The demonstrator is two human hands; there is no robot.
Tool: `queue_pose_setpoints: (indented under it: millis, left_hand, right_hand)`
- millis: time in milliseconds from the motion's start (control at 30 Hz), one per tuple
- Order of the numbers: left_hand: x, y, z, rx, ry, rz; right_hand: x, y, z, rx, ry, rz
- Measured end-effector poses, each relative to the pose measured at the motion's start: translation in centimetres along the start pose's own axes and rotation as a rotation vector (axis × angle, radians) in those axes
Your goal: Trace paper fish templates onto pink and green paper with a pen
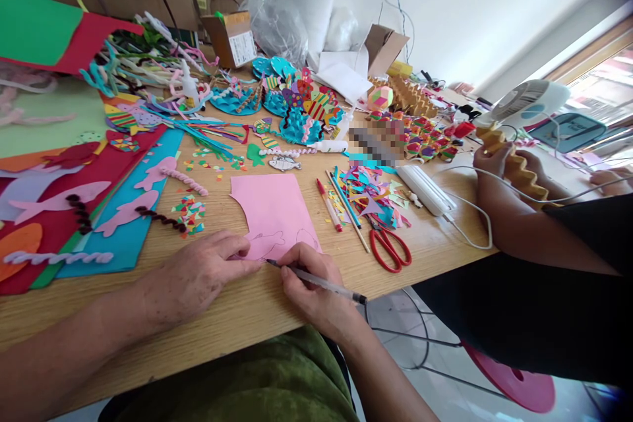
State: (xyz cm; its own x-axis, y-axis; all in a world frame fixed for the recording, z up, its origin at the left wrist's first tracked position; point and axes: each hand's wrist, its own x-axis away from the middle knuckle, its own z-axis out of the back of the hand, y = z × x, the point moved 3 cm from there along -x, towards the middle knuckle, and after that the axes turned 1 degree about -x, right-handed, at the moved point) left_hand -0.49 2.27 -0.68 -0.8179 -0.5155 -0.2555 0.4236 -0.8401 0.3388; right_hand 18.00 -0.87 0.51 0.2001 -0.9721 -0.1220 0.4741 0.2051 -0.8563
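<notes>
A pink sheet of paper (271,201) lies on the table in front of me, with a curved cut-out at its left side. Fish-like outlines are drawn on its lower part. My right hand (316,287) is closed around a pen (324,282) with a clear barrel, its tip at the sheet's lower edge. My left hand (200,273) rests on the table, thumb and index finger apart and lying on the sheet's lower left corner. Just beyond the paper is a small drawn fish cutout (285,163). Pink fish cutouts (129,212) with twisted pipe cleaners lie to the left.
Red-handled scissors (390,250), a red pen (330,206) and paper scraps (370,191) lie right of the sheet. A white power strip (425,190) with cables stands beyond them. At right, another person's hands (494,161) hold a wavy tan piece (519,175). Coloured sheets (165,158) cover the left side.
</notes>
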Motion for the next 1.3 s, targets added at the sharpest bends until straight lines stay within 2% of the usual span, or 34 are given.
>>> queue_pose_setpoints:
  millis: [733,1000,1300]
  left_hand:
    - [-0.13,0.18,0.24,-0.033,0.006,0.001]
    - [-0.25,0.16,0.18,-0.044,0.042,-0.021]
    - [-0.2,0.15,0.26,-0.007,-0.002,0.005]
  right_hand:
    - [-0.13,-0.12,-0.03,-0.031,-0.022,0.001]
    - [-0.17,-0.2,-0.14,-0.001,-0.027,0.023]
    - [-0.15,-0.21,0.01,-0.03,-0.047,-0.022]
